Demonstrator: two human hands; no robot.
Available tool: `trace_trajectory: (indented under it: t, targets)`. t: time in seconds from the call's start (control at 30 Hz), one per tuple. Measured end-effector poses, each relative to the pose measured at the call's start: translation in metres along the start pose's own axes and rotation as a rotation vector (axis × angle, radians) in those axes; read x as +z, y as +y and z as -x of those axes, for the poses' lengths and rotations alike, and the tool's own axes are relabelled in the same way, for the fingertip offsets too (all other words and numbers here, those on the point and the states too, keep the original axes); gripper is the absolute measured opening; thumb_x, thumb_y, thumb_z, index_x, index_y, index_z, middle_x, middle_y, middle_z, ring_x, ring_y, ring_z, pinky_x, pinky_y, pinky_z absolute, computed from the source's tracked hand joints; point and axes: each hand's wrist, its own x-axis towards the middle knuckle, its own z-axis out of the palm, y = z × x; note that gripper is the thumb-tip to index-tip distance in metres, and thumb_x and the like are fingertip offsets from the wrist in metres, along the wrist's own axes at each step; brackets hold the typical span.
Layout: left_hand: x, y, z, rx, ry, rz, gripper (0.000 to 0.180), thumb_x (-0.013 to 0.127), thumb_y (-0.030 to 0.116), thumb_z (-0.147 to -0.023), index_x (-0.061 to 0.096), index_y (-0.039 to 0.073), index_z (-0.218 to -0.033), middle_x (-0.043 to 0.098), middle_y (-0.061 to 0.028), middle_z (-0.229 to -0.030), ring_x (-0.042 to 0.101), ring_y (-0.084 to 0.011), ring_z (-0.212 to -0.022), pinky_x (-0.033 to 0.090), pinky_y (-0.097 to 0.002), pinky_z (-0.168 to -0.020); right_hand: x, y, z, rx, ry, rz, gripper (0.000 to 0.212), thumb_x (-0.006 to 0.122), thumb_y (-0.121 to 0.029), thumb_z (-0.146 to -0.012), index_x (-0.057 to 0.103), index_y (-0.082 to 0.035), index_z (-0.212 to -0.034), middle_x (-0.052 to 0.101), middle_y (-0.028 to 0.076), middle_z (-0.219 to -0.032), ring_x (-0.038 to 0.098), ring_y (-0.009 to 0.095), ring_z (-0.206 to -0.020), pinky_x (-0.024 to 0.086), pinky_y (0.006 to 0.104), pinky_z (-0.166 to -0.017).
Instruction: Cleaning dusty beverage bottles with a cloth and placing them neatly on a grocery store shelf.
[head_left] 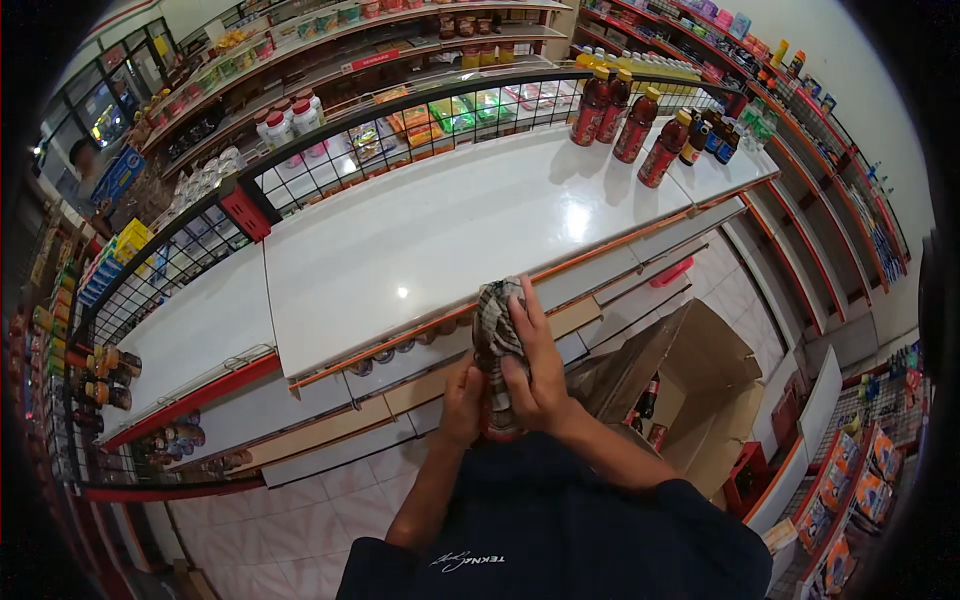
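Note:
In front of my chest, both hands are closed around a bottle (498,424) that is mostly hidden by a checked cloth (496,312); only a reddish lower part shows. My right hand (541,372) presses the cloth against its upper side, fingers pointing away from me. Lower down, my left hand (461,404) grips it from the left. Beyond them stretches a white shelf top (420,250). Several red-labelled bottles with yellow caps (636,126) stand upright at its right end, beside small dark bottles (696,138).
An open cardboard box (725,375) stands to my right with dark bottles (649,398) inside. A black wire rail (360,130) runs along the shelf's back. Lower shelves (350,415) hold jars. Other stocked racks (840,490) stand at the right. A person (88,165) is at the far left.

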Motion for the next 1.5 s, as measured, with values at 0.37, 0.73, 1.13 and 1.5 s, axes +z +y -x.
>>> trace_trajectory:
  t: [0.37,0.73,1.13,1.5]
  targets:
    - [0.007,0.015,-0.018,0.136,0.122,0.069,0.054,0.047,0.05,-0.099,0.042,0.006,-0.131,0.056,-0.0058,-0.12,0.055,-0.0145,-0.11,0.045,-0.0311,-0.095,-0.01,0.018,0.041,-0.202,-0.297,0.324,0.062,0.063,-0.017,-0.083,0.045,-0.001,-0.14,0.024,0.033,-0.15,0.027,0.052,-0.138,0.022,0.0599,-0.112]
    - [0.012,0.011,-0.018,-0.039,-0.016,0.169,0.045,0.054,0.03,-0.098,0.043,0.005,-0.134,0.059,-0.0105,-0.122,0.061,-0.0182,-0.107,0.053,-0.0306,-0.088,-0.023,0.018,0.036,-0.561,-0.323,0.424,0.043,0.054,-0.034,-0.091,0.061,-0.016,-0.129,0.048,0.006,-0.145,0.037,0.03,-0.14,0.011,0.0565,-0.118]
    - [0.018,0.012,-0.008,0.115,0.043,0.036,0.078,0.053,0.059,-0.092,0.036,0.0,-0.14,0.055,-0.0139,-0.128,0.058,-0.0215,-0.113,0.045,-0.0345,-0.099,0.0,0.015,0.038,-0.304,-0.039,0.155,0.046,0.056,-0.02,-0.086,0.058,0.0,-0.127,0.035,0.028,-0.147,0.024,0.053,-0.139,0.022,0.0593,-0.112]
    - [0.039,0.015,-0.011,0.184,0.204,-0.068,0.063,0.059,0.046,-0.095,0.044,-0.002,-0.134,0.057,-0.0084,-0.125,0.055,-0.0143,-0.112,0.043,-0.0284,-0.096,-0.013,0.006,-0.003,0.094,-0.049,-0.15,0.075,0.05,-0.009,-0.091,0.007,0.004,-0.151,0.014,0.028,-0.156,0.016,0.039,-0.145,0.019,0.0422,-0.116]
